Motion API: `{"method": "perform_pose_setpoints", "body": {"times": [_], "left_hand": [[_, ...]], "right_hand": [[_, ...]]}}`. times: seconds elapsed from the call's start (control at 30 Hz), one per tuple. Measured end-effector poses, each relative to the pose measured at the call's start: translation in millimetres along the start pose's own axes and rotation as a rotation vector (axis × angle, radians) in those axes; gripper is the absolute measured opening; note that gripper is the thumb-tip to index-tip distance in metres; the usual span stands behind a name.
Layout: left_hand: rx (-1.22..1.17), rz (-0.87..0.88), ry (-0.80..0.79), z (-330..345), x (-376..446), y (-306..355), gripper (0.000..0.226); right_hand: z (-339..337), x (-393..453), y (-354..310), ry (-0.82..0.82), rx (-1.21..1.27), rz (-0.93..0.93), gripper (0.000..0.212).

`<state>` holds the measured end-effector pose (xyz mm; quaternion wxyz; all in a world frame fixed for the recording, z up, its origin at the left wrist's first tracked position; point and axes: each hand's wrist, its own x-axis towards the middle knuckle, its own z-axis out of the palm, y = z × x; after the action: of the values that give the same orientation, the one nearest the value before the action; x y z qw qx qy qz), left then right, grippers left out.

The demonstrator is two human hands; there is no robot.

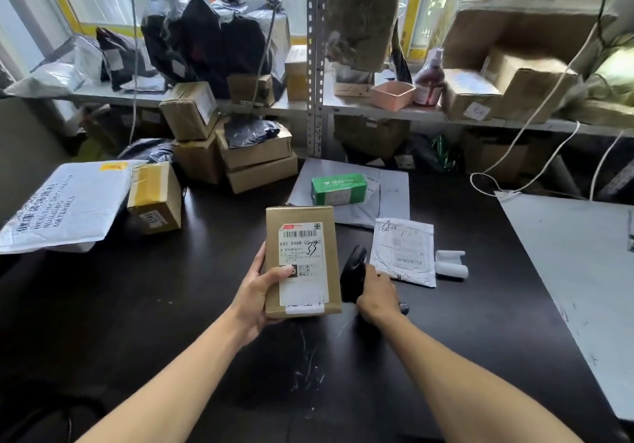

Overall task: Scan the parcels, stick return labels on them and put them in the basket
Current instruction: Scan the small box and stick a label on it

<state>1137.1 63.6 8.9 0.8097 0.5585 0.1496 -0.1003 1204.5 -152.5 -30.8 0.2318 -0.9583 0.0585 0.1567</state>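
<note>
The left hand (pixel 255 300) held a brown cardboard parcel with a white shipping label (pixel 302 261) above the dark table (pixel 137 305), thumb on the label. The right hand (pixel 375 297) gripped a black handheld scanner (pixel 353 278) just beside it. A white plastic mailer (pixel 404 252) lay near.

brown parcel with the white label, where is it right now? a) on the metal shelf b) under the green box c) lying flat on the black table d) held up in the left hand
d: the left hand grips the brown parcel by its lower left edge, thumb across the label, lifted above the black table, while the right hand holds the black scanner beside it.
</note>
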Motion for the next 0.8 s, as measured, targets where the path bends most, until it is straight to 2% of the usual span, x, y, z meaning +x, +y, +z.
{"method": "perform_pose_setpoints", "body": {"times": [0.07,0.13,0.27,0.37,0.5,0.57,0.7,0.8], "left_hand": [[-0.026,0.037,0.012,-2.9,-1.8,1.1,0.084],[-0.050,0.070,0.038,-4.7,-0.4,7.3,0.090],[-0.092,0.071,0.043,-4.3,6.0,23.0,0.102],[-0.086,0.080,0.049,1.1,7.4,37.7,0.121],[-0.009,0.146,0.047,12.6,5.2,50.0,0.139],[0.038,0.183,0.047,16.0,6.0,50.2,0.143],[0.088,0.242,0.057,20.2,8.7,51.6,0.150],[0.112,0.268,0.056,23.1,8.7,54.1,0.148]], "right_hand": [[-5.6,-6.4,-3.8,0.013,0.120,-0.046,0.059],[-16.6,-22.8,-11.2,0.105,0.322,-0.093,0.049],[-56.9,-71.9,-33.0,0.207,0.650,-0.139,0.016],[-88.3,-103.1,-47.6,0.111,0.733,-0.171,0.024],[-120.7,-134.1,-70.5,-0.089,0.961,-0.224,0.004],[-129.5,-143.0,-78.0,-0.149,1.025,-0.214,0.009],[-137.8,-149.4,-85.7,-0.191,1.046,-0.177,0.015],[-142.5,-150.2,-90.5,-0.196,1.026,-0.172,0.020]]}}
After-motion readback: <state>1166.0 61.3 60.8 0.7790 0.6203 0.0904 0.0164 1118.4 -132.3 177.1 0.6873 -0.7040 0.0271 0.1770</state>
